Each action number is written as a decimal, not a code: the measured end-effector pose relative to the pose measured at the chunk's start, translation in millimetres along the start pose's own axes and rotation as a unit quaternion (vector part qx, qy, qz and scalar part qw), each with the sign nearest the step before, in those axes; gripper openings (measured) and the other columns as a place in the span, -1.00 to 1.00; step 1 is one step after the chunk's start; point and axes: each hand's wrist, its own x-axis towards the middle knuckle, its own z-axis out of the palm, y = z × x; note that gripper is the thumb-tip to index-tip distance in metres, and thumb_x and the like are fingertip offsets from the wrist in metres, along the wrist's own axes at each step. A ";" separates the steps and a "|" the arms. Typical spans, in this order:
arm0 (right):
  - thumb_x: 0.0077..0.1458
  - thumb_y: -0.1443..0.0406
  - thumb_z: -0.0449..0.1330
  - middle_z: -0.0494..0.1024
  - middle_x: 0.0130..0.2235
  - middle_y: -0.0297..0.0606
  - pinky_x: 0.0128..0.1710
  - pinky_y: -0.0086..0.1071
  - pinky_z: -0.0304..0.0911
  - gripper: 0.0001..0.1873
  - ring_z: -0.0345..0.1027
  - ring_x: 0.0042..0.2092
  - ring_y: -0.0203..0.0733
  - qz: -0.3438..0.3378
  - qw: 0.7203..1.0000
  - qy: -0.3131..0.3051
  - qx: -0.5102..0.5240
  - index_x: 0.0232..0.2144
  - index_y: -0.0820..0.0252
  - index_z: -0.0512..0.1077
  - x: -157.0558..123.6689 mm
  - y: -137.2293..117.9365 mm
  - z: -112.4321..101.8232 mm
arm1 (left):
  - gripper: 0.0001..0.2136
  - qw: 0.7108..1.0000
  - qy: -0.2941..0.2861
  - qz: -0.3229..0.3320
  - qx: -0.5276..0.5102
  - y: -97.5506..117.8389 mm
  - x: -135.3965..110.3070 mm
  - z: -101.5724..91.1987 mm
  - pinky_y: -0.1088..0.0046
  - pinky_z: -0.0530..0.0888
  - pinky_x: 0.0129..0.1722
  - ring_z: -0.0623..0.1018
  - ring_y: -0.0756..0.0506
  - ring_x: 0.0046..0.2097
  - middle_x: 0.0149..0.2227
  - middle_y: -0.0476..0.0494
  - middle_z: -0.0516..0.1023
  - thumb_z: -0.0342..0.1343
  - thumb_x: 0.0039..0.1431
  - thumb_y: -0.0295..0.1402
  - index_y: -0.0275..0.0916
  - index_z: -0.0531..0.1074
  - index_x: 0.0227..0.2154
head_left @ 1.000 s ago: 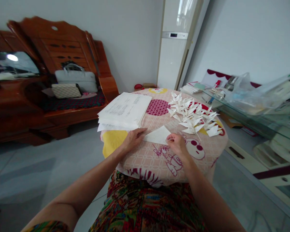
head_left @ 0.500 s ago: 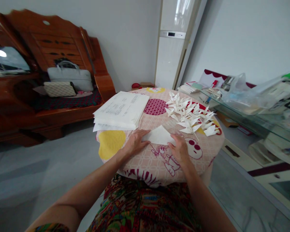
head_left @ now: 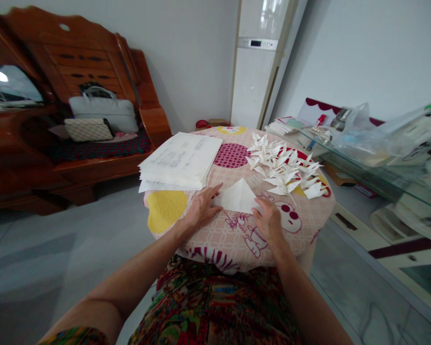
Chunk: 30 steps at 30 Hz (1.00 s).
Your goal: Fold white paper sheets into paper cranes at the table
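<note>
A white paper folded into a triangle (head_left: 239, 197) lies on the round table with a pink patterned cloth (head_left: 237, 235). My left hand (head_left: 202, 207) rests flat on the triangle's left corner, fingers stretched out. My right hand (head_left: 269, 221) lies flat at its right lower edge, fingers extended on the paper. Behind the triangle to the right is a heap of several folded white paper cranes (head_left: 285, 168). A stack of printed white sheets (head_left: 180, 161) sits at the table's back left.
A wooden bench (head_left: 75, 105) with a grey bag (head_left: 102, 112) and a quilted pouch stands at the left. A tall white air conditioner (head_left: 253, 67) is in the corner. A glass shelf (head_left: 366, 163) with plastic bags and papers runs along the right.
The paper now shows a clear upright triangle. My right hand went from a pinch at the paper's edge to lying flat. My left hand stayed on the left corner.
</note>
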 end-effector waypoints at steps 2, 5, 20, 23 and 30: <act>0.03 0.36 0.18 0.62 -0.06 0.05 0.12 -0.07 0.31 -0.63 0.47 0.02 0.09 0.025 0.999 0.010 0.036 -0.08 0.31 0.56 1.1 -0.9 -4.3 | -0.34 0.999 -0.008 -0.025 -0.031 -1.5 1.5 -1.8 0.25 0.50 0.04 0.57 -0.17 -0.03 -0.03 -0.18 0.59 0.21 0.04 -0.41 -0.22 0.31 0.26; 0.02 0.23 0.25 0.65 -0.08 0.01 0.04 -0.09 0.37 -0.60 0.52 -0.06 0.06 0.086 0.986 0.040 0.137 -0.09 0.30 0.57 2.7 -0.6 -12.5 | -0.66 0.994 -0.025 -0.035 -0.103 -5.4 4.4 -5.7 0.34 0.49 -0.06 0.57 -0.13 -0.13 -0.17 -0.11 0.62 0.19 0.04 -0.37 -0.25 0.58 -0.08; -0.24 0.25 0.47 0.70 -0.30 -0.22 -0.19 -0.18 0.47 -0.63 0.58 -0.26 -0.01 0.156 0.862 0.022 0.481 -0.27 0.19 0.63 0.0 -2.7 -42.2 | -0.71 0.762 -0.013 -0.218 -0.610 17.1 11.9 -8.3 0.61 0.31 -0.45 0.41 0.10 -0.49 -0.53 0.03 0.49 0.49 -0.25 -0.35 -0.34 0.49 -0.53; -0.19 0.25 0.46 0.70 -0.26 -0.19 -0.10 -0.15 0.47 -0.62 0.58 -0.17 0.03 0.121 0.875 0.016 0.468 -0.23 0.18 0.62 0.8 -11.9 -44.4 | -0.72 0.759 -0.008 -0.202 -0.619 22.0 13.5 -6.4 0.62 0.30 -0.45 0.41 0.11 -0.48 -0.52 0.05 0.49 0.49 -0.24 -0.37 -0.34 0.48 -0.52; -0.10 0.27 0.44 0.69 -0.12 -0.17 0.06 -0.12 0.42 -0.48 0.56 -0.05 0.02 0.054 0.893 0.038 0.446 -0.02 0.17 0.56 8.9 -25.3 -56.1 | -0.74 0.803 -0.022 -0.139 -0.580 20.8 19.9 -11.7 0.60 0.32 -0.43 0.43 0.09 -0.47 -0.48 0.03 0.52 0.46 -0.16 -0.35 -0.33 0.51 -0.45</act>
